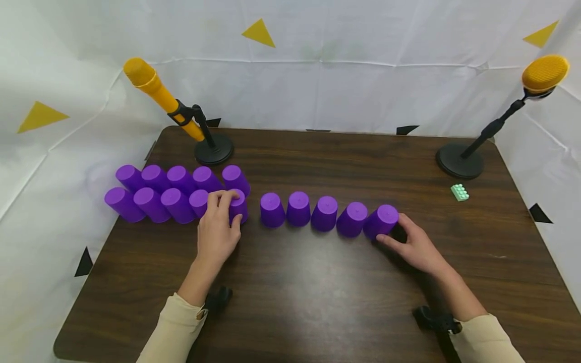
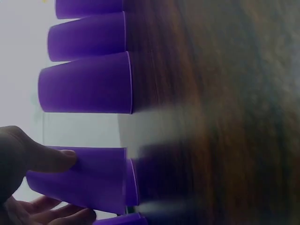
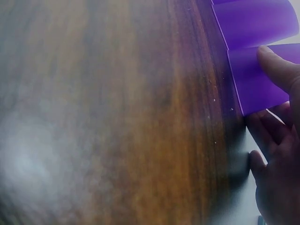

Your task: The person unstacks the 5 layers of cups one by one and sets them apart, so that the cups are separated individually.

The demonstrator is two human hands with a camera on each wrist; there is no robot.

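Upside-down purple cups stand in two groups on the dark wooden table (image 1: 327,292). My left hand (image 1: 218,229) grips a cup (image 1: 240,205) at the right end of the left group's front row. In the left wrist view the thumb lies along this cup (image 2: 93,173) and the fingers curl round its far side; whether its rim touches the table I cannot tell. To the right runs a single row of several cups (image 1: 324,214). At that row's right end my right hand (image 1: 417,247) holds the last cup (image 1: 381,222) between thumb and fingers, against its neighbour.
Behind the left cups stands a yellow microphone (image 1: 156,91) on a black stand (image 1: 213,150). Another yellow microphone (image 1: 544,73) leans on its stand (image 1: 460,161) at the back right, with a mint-green toy brick (image 1: 460,192) before it. White sheeting (image 1: 327,91) surrounds the table.
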